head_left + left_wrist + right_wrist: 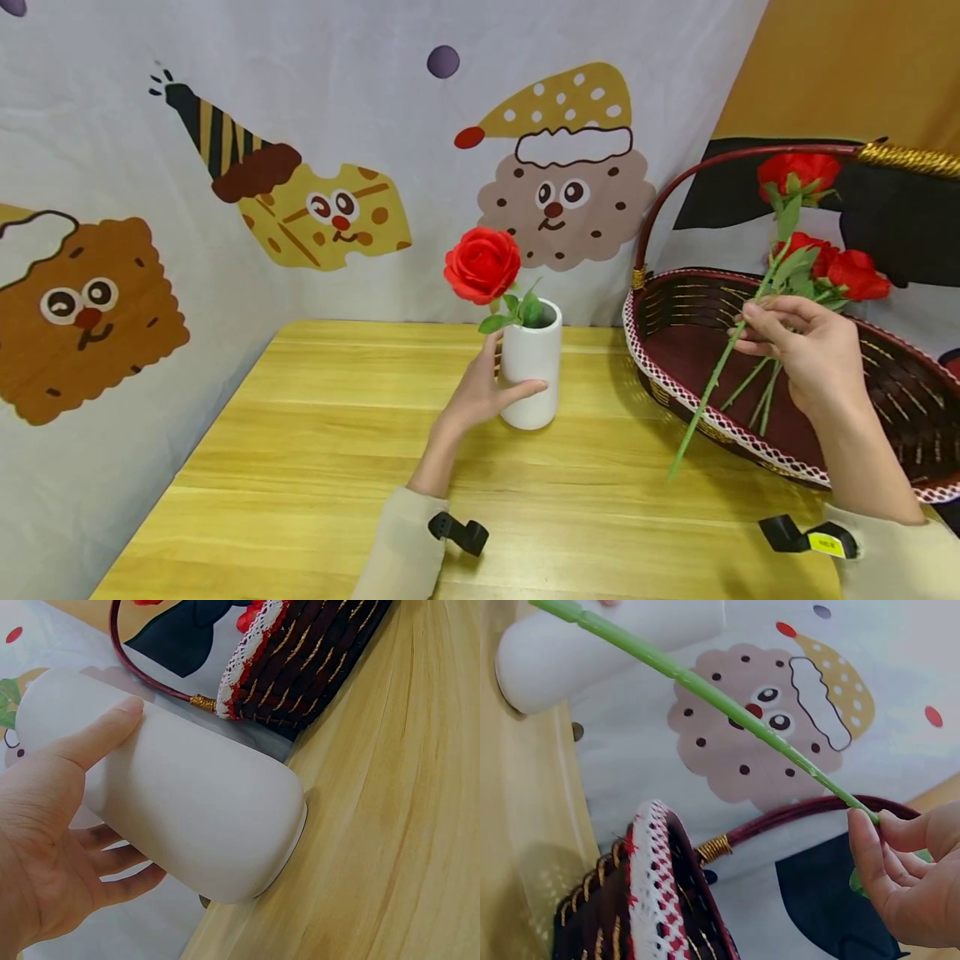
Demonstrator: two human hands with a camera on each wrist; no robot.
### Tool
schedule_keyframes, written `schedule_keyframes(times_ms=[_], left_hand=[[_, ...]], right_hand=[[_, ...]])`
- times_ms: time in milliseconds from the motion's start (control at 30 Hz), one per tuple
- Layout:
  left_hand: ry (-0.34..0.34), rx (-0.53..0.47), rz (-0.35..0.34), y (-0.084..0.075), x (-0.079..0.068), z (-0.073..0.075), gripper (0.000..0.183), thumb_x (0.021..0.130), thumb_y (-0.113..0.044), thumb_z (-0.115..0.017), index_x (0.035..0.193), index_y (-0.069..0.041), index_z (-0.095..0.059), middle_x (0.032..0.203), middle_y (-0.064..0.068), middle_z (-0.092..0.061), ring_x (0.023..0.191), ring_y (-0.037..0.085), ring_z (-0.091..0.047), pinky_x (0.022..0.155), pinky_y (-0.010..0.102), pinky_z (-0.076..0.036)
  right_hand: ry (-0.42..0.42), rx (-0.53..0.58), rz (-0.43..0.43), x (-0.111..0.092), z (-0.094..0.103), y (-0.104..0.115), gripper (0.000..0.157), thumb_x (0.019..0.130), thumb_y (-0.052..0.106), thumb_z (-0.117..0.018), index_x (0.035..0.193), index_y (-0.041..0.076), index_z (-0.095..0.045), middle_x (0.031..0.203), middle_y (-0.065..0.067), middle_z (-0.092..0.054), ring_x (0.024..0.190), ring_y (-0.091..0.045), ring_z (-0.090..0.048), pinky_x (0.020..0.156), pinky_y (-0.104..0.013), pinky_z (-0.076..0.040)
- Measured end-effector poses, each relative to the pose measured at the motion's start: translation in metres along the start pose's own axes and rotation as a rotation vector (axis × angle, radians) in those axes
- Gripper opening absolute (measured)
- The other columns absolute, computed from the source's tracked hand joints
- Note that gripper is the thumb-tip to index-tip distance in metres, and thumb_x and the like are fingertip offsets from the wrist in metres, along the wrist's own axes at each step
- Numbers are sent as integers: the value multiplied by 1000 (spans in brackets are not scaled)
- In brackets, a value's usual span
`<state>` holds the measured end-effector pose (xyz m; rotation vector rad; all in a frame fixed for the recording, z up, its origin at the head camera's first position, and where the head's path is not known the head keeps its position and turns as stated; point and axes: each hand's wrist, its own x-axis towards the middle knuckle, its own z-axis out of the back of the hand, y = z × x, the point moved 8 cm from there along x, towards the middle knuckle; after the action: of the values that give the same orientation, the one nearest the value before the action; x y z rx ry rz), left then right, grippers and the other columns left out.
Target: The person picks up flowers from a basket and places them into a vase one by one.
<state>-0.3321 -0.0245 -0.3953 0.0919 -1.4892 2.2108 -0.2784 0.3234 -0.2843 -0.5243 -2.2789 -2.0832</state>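
Note:
My left hand (476, 392) grips a white cylindrical vase (531, 367) that stands upright on the wooden table. The thumb lies across the vase's front, and the other fingers reach round its far side, as the left wrist view shows. One red rose (482, 265) leans out of the vase to the left, with green leaves at the rim. My right hand (813, 350) pinches the green stem (761, 731) of another red rose (798, 173) between thumb and fingertips. Its bloom points up, and the bare stem end slants down to the left, over the basket's front rim.
A dark wicker basket (675, 300) with white lace trim and a tall arched handle (678, 187) stands at the right. More red roses (858, 275) lie in it, stems toward the front. A cartoon-printed cloth (360, 75) hangs behind the table (322, 467).

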Motion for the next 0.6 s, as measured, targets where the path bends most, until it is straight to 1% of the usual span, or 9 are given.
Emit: schedule_keyframes(times_ms=[233, 400, 500, 533, 600], left_hand=[[-3, 4, -7, -1, 0, 0, 87, 72, -44, -75, 138, -33, -21, 128, -7, -45, 115, 16, -46, 91, 34, -42], [-3, 2, -19, -1, 0, 0, 86, 72, -44, -75, 138, -32, -21, 129, -7, -44, 116, 16, -45, 92, 34, -42], [-3, 2, -19, -1, 0, 0, 87, 72, -43, -75, 139, -31, -21, 130, -6, -45, 117, 17, -46, 92, 35, -42], [-3, 3, -18, -1, 0, 0, 87, 72, -43, -75, 139, -30, -22, 130, -5, -45, 117, 18, -46, 92, 35, -42], [-3, 6, -14, -1, 0, 0, 87, 72, -43, -75, 140, -28, -22, 129, -5, -45, 116, 18, -46, 91, 35, -42]], right_hand=[[72, -118, -8, -10, -22, -7, 28, 80, 13, -69, 102, -2, -58, 81, -4, -66, 64, -16, -65, 58, -30, -53], [120, -239, 11, -14, -37, -9, 33, 83, 17, -67, 105, -5, -56, 82, -3, -66, 66, -16, -65, 60, -30, -53], [138, -262, 23, -15, -45, -7, 34, 84, 18, -66, 106, -6, -55, 83, -4, -66, 67, -16, -65, 60, -32, -53], [145, -254, 30, -15, -48, -5, 34, 84, 17, -66, 106, -7, -55, 83, -5, -66, 67, -17, -65, 60, -32, -53], [156, -285, 47, -16, -54, -2, 35, 85, 18, -65, 107, -7, -54, 85, -6, -66, 68, -17, -65, 61, -32, -53]])
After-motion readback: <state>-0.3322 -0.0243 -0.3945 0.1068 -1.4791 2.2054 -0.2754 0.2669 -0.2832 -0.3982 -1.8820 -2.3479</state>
